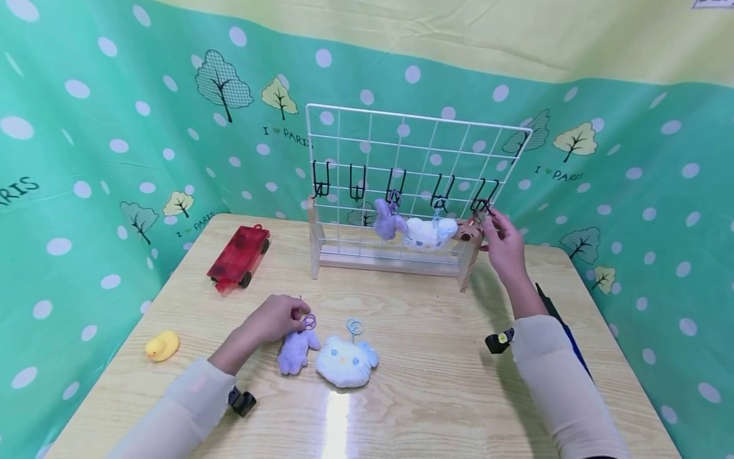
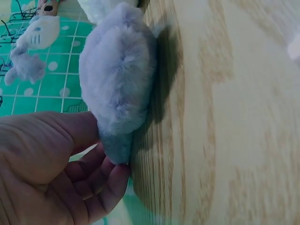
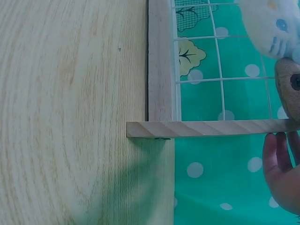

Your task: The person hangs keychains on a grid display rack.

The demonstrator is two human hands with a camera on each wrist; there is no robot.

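On the table, a purple plush keychain (image 1: 295,350) has one ear pinched between thumb and fingers of my left hand (image 1: 274,319); the left wrist view shows this plush (image 2: 119,70) close up. Beside it lies a white cat-face plush keychain (image 1: 346,362) with a blue bow and ring. My right hand (image 1: 506,250) is at the rack's right end, its fingertips gripping near the top of a brown plush keychain (image 1: 467,231) by the last hook (image 1: 482,203). Its exact hold is partly hidden. Another purple plush (image 1: 388,220) and white cat plush (image 1: 429,233) hang from neighbouring hooks.
A white wire rack (image 1: 401,121) on wooden feet stands at the back, with two bare black hooks (image 1: 357,185) on its left. A red toy car (image 1: 239,256) and a yellow rubber duck (image 1: 163,346) sit on the left. A dark flat object (image 1: 564,325) lies beside the right forearm.
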